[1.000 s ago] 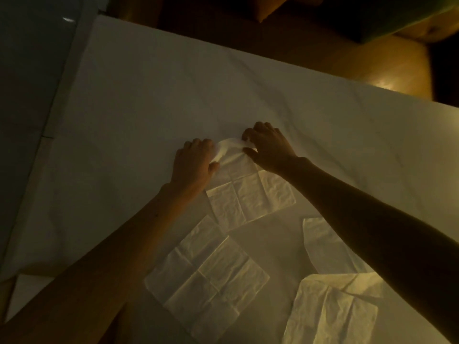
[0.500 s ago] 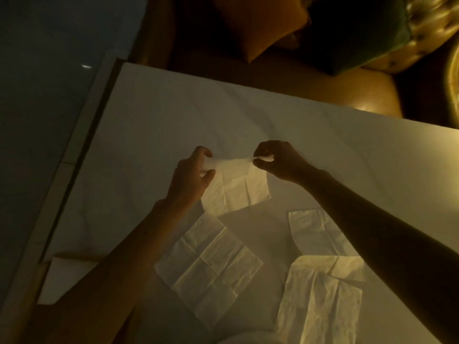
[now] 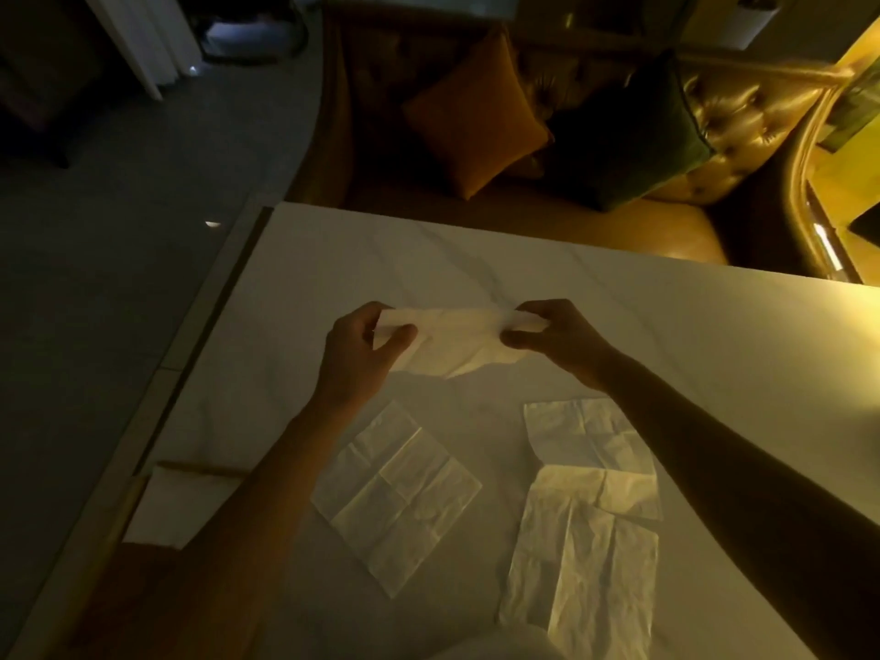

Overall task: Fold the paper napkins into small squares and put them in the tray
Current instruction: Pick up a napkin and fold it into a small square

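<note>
A white paper napkin (image 3: 455, 343) hangs stretched between both hands above the white table (image 3: 690, 335). My left hand (image 3: 359, 354) pinches its left corner and my right hand (image 3: 559, 338) pinches its right corner. Three more napkins lie flat on the table nearer to me: an unfolded napkin (image 3: 397, 497) in the middle, another napkin (image 3: 585, 438) to its right, and a crumpled napkin (image 3: 583, 559) at the lower right. A tray (image 3: 178, 507) with a wooden rim sits at the table's left edge, partly hidden by my left forearm.
Beyond the table's far edge stands a tufted leather sofa (image 3: 666, 221) with an orange cushion (image 3: 474, 119) and a dark green cushion (image 3: 628, 135). Dark floor (image 3: 109, 231) lies off the table's left edge. The room is dim.
Both hands took the napkin's far corners off the table and lifted it; it now hangs stretched in the air. The camera tilted up, showing the sofa.
</note>
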